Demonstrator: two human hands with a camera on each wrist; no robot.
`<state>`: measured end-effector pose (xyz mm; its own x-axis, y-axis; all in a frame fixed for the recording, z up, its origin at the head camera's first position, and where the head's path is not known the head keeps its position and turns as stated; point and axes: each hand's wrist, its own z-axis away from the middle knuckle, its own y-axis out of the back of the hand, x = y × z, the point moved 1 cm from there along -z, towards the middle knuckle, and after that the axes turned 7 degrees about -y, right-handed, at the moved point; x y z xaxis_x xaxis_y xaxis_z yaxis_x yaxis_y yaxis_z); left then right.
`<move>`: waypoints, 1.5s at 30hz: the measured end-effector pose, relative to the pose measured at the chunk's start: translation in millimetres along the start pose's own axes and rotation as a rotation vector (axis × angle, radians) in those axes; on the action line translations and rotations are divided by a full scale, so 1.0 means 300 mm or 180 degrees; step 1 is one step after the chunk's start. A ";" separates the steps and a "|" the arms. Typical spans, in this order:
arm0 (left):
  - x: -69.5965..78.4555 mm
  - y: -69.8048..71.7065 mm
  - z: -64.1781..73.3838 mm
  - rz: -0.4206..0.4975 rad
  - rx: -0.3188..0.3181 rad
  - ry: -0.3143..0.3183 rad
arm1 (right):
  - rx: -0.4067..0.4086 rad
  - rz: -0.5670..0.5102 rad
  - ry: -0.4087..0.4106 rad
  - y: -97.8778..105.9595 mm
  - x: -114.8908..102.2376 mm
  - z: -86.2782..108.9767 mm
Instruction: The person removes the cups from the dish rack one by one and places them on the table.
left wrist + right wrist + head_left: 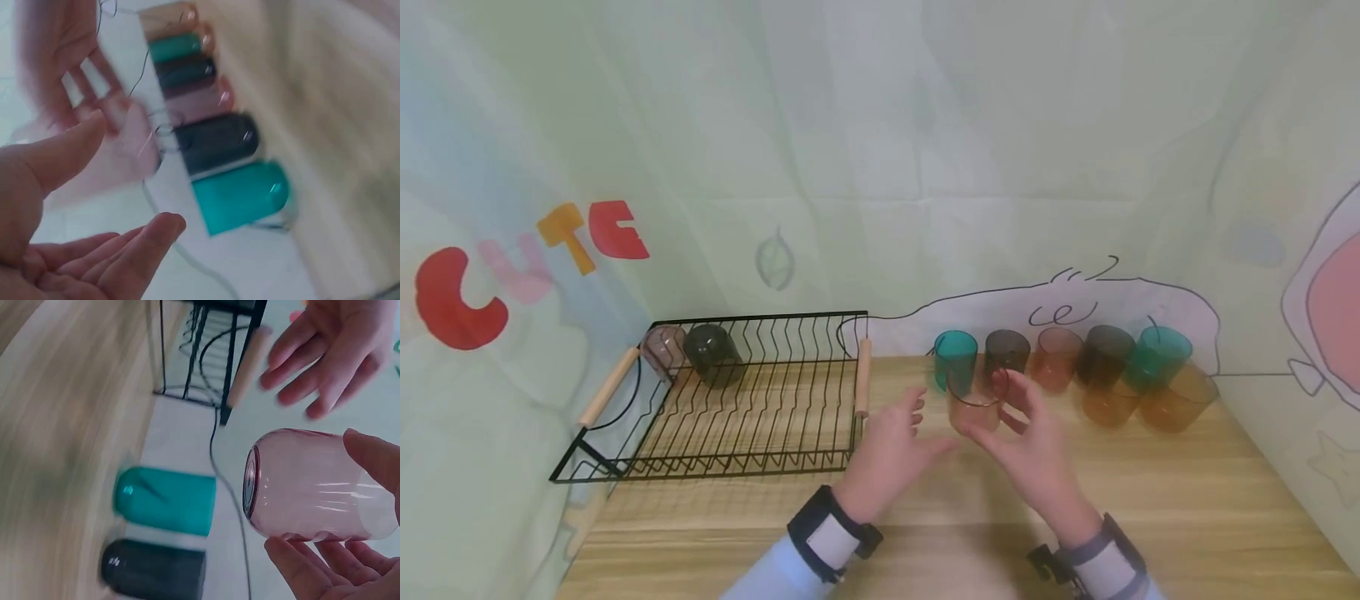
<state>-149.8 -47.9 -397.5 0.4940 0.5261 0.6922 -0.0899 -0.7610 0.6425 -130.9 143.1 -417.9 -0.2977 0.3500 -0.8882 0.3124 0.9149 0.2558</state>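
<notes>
My right hand (1041, 458) grips a clear pink cup (976, 410) between thumb and fingers, holding it upright above the table. In the right wrist view the same pink cup (300, 484) shows its rounded base, with fingertips along its side. My left hand (887, 454) is just left of the cup, thumb and fingers spread apart and holding nothing. Behind the held cup stand a teal cup (956, 354) and a dark grey cup (1007, 350). In the left wrist view the held cup is blurred.
A black wire dish rack (752, 408) with wooden handles stands at left, holding an upturned pinkish cup (664, 350) and an upturned dark cup (711, 354). To the right are another pink cup (1057, 362), a dark cup (1105, 357), a teal cup (1161, 354) and amber cups (1178, 402).
</notes>
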 end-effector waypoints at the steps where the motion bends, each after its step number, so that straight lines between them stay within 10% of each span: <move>1: 0.001 0.019 -0.006 -0.0061 0.0069 -0.0052 | 0.0084 0.0008 -0.0001 0.014 0.012 -0.008; 14: -0.093 0.230 -0.010 -0.0624 0.1012 -0.0278 | 0.0886 0.0462 -0.0705 0.151 0.219 -0.068; 45: -0.190 0.305 0.038 -0.0918 0.0874 0.0089 | 0.0838 0.0880 -0.1253 0.212 0.332 -0.071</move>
<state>-176.3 -151.9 -382.1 0.4411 0.7403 0.5072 0.2855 -0.6516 0.7028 -159.8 240.5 -482.0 0.1717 0.4222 -0.8901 0.5614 0.7005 0.4405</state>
